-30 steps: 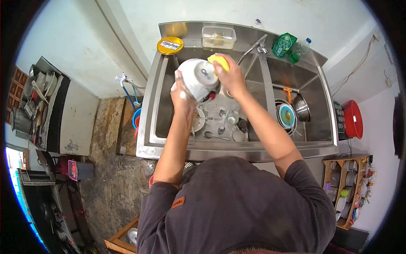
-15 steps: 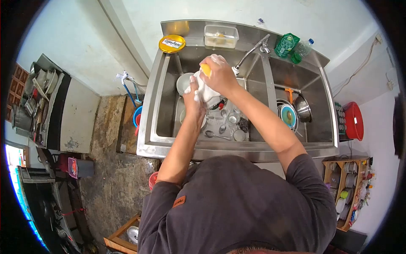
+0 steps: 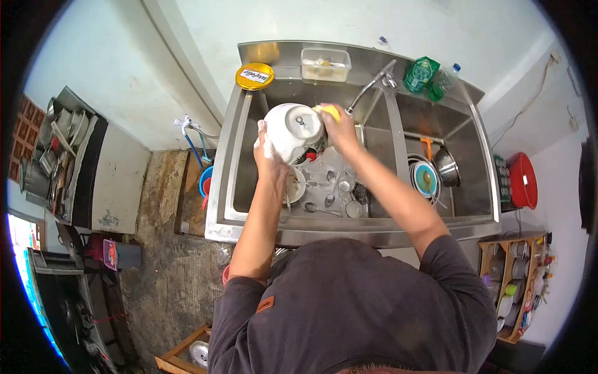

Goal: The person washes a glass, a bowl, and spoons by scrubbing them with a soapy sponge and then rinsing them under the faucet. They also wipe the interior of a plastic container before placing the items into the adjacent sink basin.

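Over the left basin of the steel sink (image 3: 219, 206), my left hand (image 3: 268, 156) grips a white bowl (image 3: 286, 134) by its left side. The bowl is tilted so its round base faces up, and a dark and red pattern shows on its lower side. Foam covers part of my left fingers. At the bowl's right edge, my right hand (image 3: 339, 128) is closed on a yellow sponge (image 3: 328, 111); it is slightly blurred. Below lie several spoons (image 3: 329, 199), a plate (image 3: 294, 186) and a small glass (image 3: 354, 209).
A tap (image 3: 374, 81) reaches over the left basin. Along the back ledge stand a gold lid (image 3: 254, 75), a clear plastic tub (image 3: 326, 65) and a green pouch (image 3: 421, 75). Stacked bowls (image 3: 425, 179) and a steel pot (image 3: 446, 167) sit in the right basin.
The bowl has turned so its base now faces up, with less foam showing on it. My right hand and the sponge have moved right, to the bowl's edge.
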`<state>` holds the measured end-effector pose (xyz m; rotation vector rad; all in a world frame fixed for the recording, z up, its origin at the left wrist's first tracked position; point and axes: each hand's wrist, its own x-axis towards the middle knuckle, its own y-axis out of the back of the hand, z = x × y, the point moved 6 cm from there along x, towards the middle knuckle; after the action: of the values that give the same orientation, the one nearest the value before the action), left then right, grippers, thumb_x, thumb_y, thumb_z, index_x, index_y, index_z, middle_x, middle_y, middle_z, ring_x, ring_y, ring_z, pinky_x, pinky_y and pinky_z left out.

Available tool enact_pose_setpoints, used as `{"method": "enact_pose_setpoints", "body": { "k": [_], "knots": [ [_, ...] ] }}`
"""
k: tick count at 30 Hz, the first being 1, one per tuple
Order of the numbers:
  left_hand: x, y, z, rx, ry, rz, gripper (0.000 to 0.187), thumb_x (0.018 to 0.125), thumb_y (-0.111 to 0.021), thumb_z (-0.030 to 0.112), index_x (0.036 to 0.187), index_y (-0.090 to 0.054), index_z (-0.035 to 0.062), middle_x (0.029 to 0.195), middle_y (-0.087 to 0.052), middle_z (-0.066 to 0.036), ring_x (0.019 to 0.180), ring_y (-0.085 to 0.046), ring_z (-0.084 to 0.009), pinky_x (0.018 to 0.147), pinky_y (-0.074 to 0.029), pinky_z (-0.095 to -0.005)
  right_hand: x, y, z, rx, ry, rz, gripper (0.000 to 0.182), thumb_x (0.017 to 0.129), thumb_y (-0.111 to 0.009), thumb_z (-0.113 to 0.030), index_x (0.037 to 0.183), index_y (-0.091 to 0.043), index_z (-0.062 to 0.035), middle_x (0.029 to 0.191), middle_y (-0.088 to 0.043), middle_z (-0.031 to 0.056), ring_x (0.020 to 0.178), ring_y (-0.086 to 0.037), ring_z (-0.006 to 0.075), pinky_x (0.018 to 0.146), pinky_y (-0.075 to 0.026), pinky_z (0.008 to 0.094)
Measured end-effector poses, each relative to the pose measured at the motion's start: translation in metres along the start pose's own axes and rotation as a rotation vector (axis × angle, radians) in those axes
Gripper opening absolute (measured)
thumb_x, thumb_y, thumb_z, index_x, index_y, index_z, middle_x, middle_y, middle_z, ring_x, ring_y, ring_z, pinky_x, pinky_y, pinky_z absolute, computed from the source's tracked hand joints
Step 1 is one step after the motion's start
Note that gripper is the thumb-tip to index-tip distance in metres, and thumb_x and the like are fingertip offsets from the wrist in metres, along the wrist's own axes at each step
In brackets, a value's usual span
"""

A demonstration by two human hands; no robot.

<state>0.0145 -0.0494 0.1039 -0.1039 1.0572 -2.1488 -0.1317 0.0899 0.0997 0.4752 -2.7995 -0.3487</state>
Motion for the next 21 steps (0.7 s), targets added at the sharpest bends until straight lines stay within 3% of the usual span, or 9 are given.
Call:
{"method": "enact_pose_setpoints", "body": {
  "k": [2, 3, 5, 6, 11, 13, 16, 19, 21],
  "knots": [
    [0.007, -0.001, 0.008, -0.122, -0.069, -0.04, 0.047, 0.099, -0.05, 0.038, 0.119, -0.056, -0.0038, 0.109, -0.065, -0.013, 0.093, -0.067, -0.025, 0.083, -0.055, -0.0369, -0.048, -0.006, -0.014, 0.197, -0.042, 0.171, 0.041, 0.087, -0.065, -0.027, 0.122, -0.058, -0.0074, 0.113, -0.062, 0.0155, 0.106, -0.06, 0.0297, 0.092, -0.046, 0.0392],
    [0.007, -0.001, 0.007, -0.127, -0.073, -0.032, 0.047, 0.099, -0.05, 0.038, 0.119, -0.056, -0.0038, 0.109, -0.065, -0.013, 0.093, -0.067, -0.025, 0.083, -0.055, -0.0369, -0.061, -0.009, -0.023, 0.196, -0.042, 0.161, 0.041, 0.087, -0.065, -0.027, 0.122, -0.058, -0.0074, 0.113, -0.062, 0.0155, 0.106, -0.06, 0.0297, 0.092, -0.046, 0.0392],
    [0.006, 0.0, 0.002, -0.075, -0.1, 0.054, 0.046, 0.1, -0.049, 0.037, 0.119, -0.056, -0.0039, 0.109, -0.065, -0.013, 0.092, -0.067, -0.0243, 0.082, -0.055, -0.0365, -0.094, -0.006, -0.081, -0.211, 0.623, 0.306, 0.043, 0.087, -0.064, -0.027, 0.127, -0.054, -0.0123, 0.125, -0.053, 0.0134, 0.12, -0.05, 0.0339, 0.1, -0.039, 0.0451],
    [0.007, 0.0, -0.004, -0.093, -0.09, 0.054, 0.045, 0.099, -0.051, 0.038, 0.116, -0.058, -0.0036, 0.105, -0.066, -0.012, 0.089, -0.067, -0.022, 0.078, -0.055, -0.0349, -0.1, -0.003, -0.087, -0.209, 0.621, 0.311, 0.043, 0.087, -0.064, -0.027, 0.127, -0.054, -0.0123, 0.125, -0.053, 0.0134, 0.12, -0.05, 0.0339, 0.1, -0.039, 0.0451],
    [0.002, 0.005, -0.017, 0.087, -0.052, 0.047, 0.043, 0.097, -0.056, 0.038, 0.107, -0.064, -0.0027, 0.098, -0.067, -0.01, 0.082, -0.065, -0.0174, 0.07, -0.053, -0.0308, -0.101, -0.016, -0.123, -0.587, 1.095, -0.068, 0.043, 0.083, -0.068, -0.024, 0.123, -0.057, -0.0129, 0.119, -0.056, 0.0081, 0.119, -0.05, 0.0318, 0.102, -0.036, 0.0521],
    [0.001, 0.001, -0.018, 0.089, -0.063, -0.002, 0.043, 0.096, -0.058, 0.038, 0.107, -0.064, -0.0034, 0.097, -0.067, -0.009, 0.081, -0.065, -0.017, 0.069, -0.052, -0.0303, -0.079, -0.014, -0.13, -0.594, 1.071, -0.021, 0.038, 0.083, -0.067, -0.024, 0.119, -0.059, -0.012, 0.117, -0.057, 0.0089, 0.114, -0.054, 0.0316, 0.099, -0.041, 0.049],
    [-0.007, -0.007, -0.017, 0.09, -0.061, -0.03, 0.043, 0.096, -0.059, 0.037, 0.108, -0.064, -0.0039, 0.097, -0.067, -0.009, 0.081, -0.065, -0.0168, 0.069, -0.052, -0.0298, -0.032, -0.014, -0.118, -0.479, 0.705, -0.035, 0.035, 0.085, -0.066, -0.024, 0.116, -0.059, -0.0082, 0.115, -0.058, 0.0146, 0.102, -0.06, 0.0332, 0.089, -0.048, 0.0419],
    [-0.003, -0.006, -0.021, 0.049, -0.035, -0.036, 0.043, 0.096, -0.058, 0.037, 0.108, -0.063, -0.0042, 0.097, -0.067, -0.009, 0.08, -0.065, -0.0173, 0.069, -0.053, -0.0301, -0.028, -0.007, -0.104, -0.389, 0.469, 0.089, 0.036, 0.086, -0.065, -0.024, 0.117, -0.058, -0.0078, 0.116, -0.058, 0.0147, 0.106, -0.058, 0.0352, 0.091, -0.047, 0.0425],
    [0.002, 0.001, -0.017, 0.018, -0.044, -0.013, 0.043, 0.097, -0.057, 0.037, 0.108, -0.063, -0.0044, 0.097, -0.067, -0.009, 0.08, -0.065, -0.0176, 0.069, -0.053, -0.0305, -0.056, -0.008, -0.111, -0.4, 0.528, 0.107, 0.037, 0.087, -0.065, -0.025, 0.119, -0.058, -0.0088, 0.117, -0.057, 0.0138, 0.109, -0.056, 0.0347, 0.094, -0.045, 0.0445]
  ]
}}
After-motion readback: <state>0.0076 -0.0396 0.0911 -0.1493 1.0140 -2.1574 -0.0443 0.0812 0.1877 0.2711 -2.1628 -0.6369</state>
